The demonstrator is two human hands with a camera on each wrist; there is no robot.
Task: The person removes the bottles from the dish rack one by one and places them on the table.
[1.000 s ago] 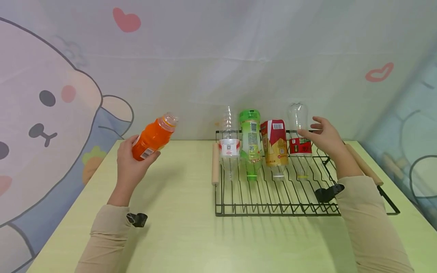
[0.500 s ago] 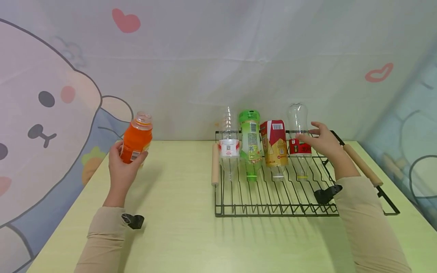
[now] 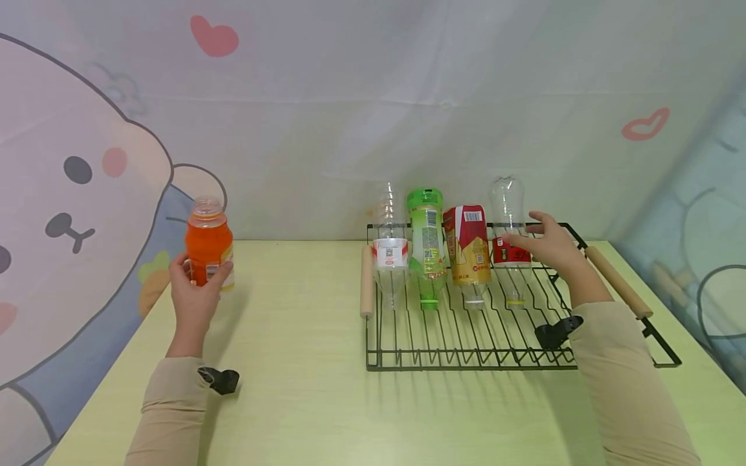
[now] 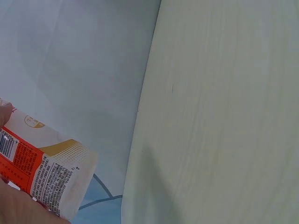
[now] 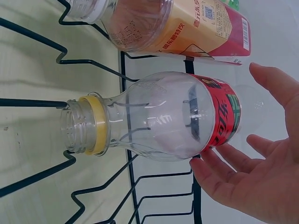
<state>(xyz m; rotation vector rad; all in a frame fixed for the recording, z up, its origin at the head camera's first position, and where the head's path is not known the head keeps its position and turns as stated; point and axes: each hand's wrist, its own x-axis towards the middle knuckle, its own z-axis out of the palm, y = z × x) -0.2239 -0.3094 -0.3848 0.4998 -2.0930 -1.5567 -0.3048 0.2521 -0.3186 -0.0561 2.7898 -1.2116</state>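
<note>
My left hand point(image 3: 193, 299) grips an orange bottle point(image 3: 208, 241) with a clear, uncapped neck, upright above the left part of the table. In the left wrist view, the bottle's printed label point(image 4: 49, 168) shows beside parts of the fingers. At the right, my right hand point(image 3: 552, 244) has its fingers spread beside a clear bottle point(image 5: 163, 116) with a red label and yellow neck ring. Its fingertips are at the label's lower edge, and the thumb stands apart from the bottle. That bottle lies on a black wire rack point(image 3: 466, 360), neck towards me.
Beside it on the rack lie a red-and-gold bottle point(image 3: 471, 249), a green bottle point(image 3: 428, 243) and a clear bottle with a white label point(image 3: 391, 252). Wooden handles point(image 3: 366, 281) flank the rack. A printed cloth point(image 3: 326, 129) hangs behind the table point(image 3: 291, 362).
My left hand has moved left with the orange bottle, which has gone from tilted right to upright. My right hand has come slightly lower beside the red-labelled bottle.
</note>
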